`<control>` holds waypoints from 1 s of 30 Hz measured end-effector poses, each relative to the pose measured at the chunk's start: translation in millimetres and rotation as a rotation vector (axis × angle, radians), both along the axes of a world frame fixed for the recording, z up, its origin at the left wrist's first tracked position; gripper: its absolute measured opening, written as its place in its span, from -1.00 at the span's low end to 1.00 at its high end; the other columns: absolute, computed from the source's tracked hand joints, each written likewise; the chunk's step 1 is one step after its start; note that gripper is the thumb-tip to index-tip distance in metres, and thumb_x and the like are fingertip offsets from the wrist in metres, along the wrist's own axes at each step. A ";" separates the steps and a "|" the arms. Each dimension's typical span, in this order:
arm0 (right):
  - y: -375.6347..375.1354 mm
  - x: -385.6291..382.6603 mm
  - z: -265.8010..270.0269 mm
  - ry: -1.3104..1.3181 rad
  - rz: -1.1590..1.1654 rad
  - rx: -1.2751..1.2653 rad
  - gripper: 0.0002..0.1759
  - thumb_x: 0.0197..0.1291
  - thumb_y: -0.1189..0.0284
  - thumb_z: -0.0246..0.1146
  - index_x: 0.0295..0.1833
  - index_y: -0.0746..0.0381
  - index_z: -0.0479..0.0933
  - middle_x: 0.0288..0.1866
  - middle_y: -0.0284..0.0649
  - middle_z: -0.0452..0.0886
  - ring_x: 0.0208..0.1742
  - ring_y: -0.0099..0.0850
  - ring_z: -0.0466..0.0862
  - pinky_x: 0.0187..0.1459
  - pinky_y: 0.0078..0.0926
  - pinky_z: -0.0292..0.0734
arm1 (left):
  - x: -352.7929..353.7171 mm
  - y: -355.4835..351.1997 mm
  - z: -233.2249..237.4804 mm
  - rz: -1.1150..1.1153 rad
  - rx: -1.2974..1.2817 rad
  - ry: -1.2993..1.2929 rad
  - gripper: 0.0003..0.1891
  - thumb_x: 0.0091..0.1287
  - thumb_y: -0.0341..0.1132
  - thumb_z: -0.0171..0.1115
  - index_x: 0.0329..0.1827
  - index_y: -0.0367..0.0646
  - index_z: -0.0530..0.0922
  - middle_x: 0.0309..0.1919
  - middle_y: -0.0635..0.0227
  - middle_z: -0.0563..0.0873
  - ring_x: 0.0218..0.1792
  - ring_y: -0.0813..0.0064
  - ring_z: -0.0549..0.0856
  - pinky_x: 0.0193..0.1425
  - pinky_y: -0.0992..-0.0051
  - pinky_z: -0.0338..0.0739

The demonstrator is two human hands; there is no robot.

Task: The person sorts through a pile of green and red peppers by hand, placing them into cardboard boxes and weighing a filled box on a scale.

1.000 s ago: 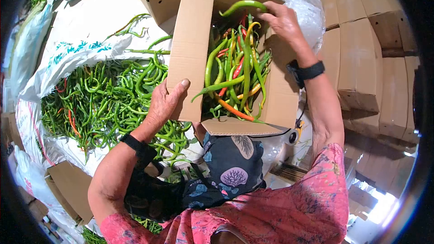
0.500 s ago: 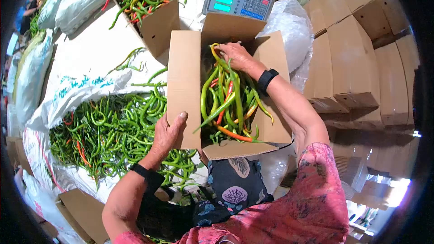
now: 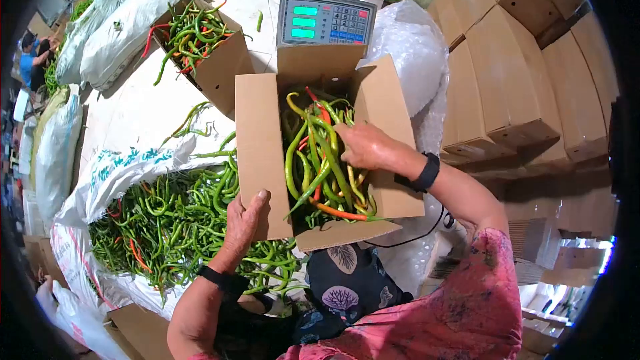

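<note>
- The open carton (image 3: pixel 393 101) is sitting in front of the person, just above the dark patterned cloth (image 3: pixel 343 281), with its flaps spreading outward.
- Long peppers (image 3: pixel 323 160), mostly green with some red and orange, are lying inside it, the top ones crossing each other.
- The left hand (image 3: pixel 244 221) is gripping the left flap (image 3: pixel 257 133) near its lower corner, thumb resting on the face and the other fingers going out of sight.
- The right hand (image 3: pixel 365 147) is reaching over the right side, fingers curling in at the peppers; I can't tell whether they're pinching one.
- A heap of green peppers (image 3: pixel 177 227), with a few red ones, is spreading over a white sack (image 3: pixel 107 183) to the left.
- A digital scale (image 3: pixel 325 20) is glowing green just beyond the carton, bubbly clear plastic (image 3: pixel 408 50) bunching beside it.
- A second carton (image 3: pixel 230 60) is standing farther left, peppers heaping at its top.
- Closed cartons (image 3: pixel 510 77) are stacking up at the right.
- Another person (image 3: pixel 32 65) is staying low at the far left.
</note>
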State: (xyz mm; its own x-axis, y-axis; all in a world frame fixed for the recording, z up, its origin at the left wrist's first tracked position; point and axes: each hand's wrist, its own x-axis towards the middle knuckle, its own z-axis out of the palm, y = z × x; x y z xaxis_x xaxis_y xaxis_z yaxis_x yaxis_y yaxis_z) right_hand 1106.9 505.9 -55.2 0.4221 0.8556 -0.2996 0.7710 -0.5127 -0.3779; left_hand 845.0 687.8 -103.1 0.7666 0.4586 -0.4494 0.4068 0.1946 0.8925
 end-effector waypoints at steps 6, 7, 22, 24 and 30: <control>-30.8 -31.4 62.6 -0.141 -0.009 0.257 -0.64 0.15 0.40 0.29 0.02 0.35 0.50 -0.31 0.10 0.62 -0.26 0.11 0.61 -0.20 -0.04 0.51 | 0.7 24.9 30.6 0.016 0.307 -0.013 -0.49 0.46 0.04 0.08 0.23 -0.18 0.45 -0.07 0.32 0.63 -0.09 0.58 0.60 0.02 0.50 0.46; -40.5 -37.2 67.1 -0.143 -0.019 0.461 -0.64 0.18 0.41 0.29 0.06 0.33 0.51 -0.29 0.06 0.62 -0.27 0.09 0.61 -0.22 -0.05 0.51 | 1.8 32.7 37.9 0.130 0.209 -0.040 -0.48 0.47 0.05 0.06 0.23 -0.22 0.45 -0.12 0.31 0.63 -0.10 0.56 0.60 0.01 0.50 0.47; -92.7 -106.2 107.1 0.211 -0.004 0.390 -0.51 0.14 0.48 0.35 0.22 0.24 0.50 -0.31 -0.12 0.56 -0.32 -0.16 0.62 -0.30 -0.24 0.53 | -3.7 36.4 28.4 0.157 -0.001 -0.025 -0.48 0.52 0.05 -0.01 0.22 -0.26 0.45 -0.25 0.31 0.68 -0.27 0.58 0.65 -0.10 0.53 0.55; -93.3 -107.8 104.6 0.231 -0.007 0.370 -0.50 0.14 0.48 0.36 0.23 0.24 0.50 -0.29 -0.12 0.57 -0.30 -0.16 0.63 -0.29 -0.24 0.55 | -1.6 34.2 31.9 0.142 -0.001 -0.025 -0.49 0.52 0.04 -0.01 0.22 -0.27 0.45 -0.26 0.32 0.68 -0.27 0.59 0.65 -0.10 0.55 0.55; -91.8 -115.0 97.8 0.232 0.028 0.432 -0.50 0.11 0.47 0.39 0.20 0.27 0.51 -0.24 -0.10 0.62 -0.25 -0.15 0.67 -0.22 -0.28 0.60 | 1.1 31.9 38.1 0.100 -0.003 -0.002 -0.49 0.52 0.03 -0.02 0.19 -0.29 0.45 -0.27 0.31 0.69 -0.26 0.58 0.66 -0.10 0.55 0.55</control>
State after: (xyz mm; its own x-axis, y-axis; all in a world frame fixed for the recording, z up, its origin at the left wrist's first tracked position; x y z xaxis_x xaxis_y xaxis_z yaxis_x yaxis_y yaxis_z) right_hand 991.9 414.1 42.6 0.3613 0.9325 0.0016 0.6527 -0.2516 -0.7146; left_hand 846.0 719.7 -65.0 0.7181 0.5315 -0.4492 0.3835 0.2363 0.8928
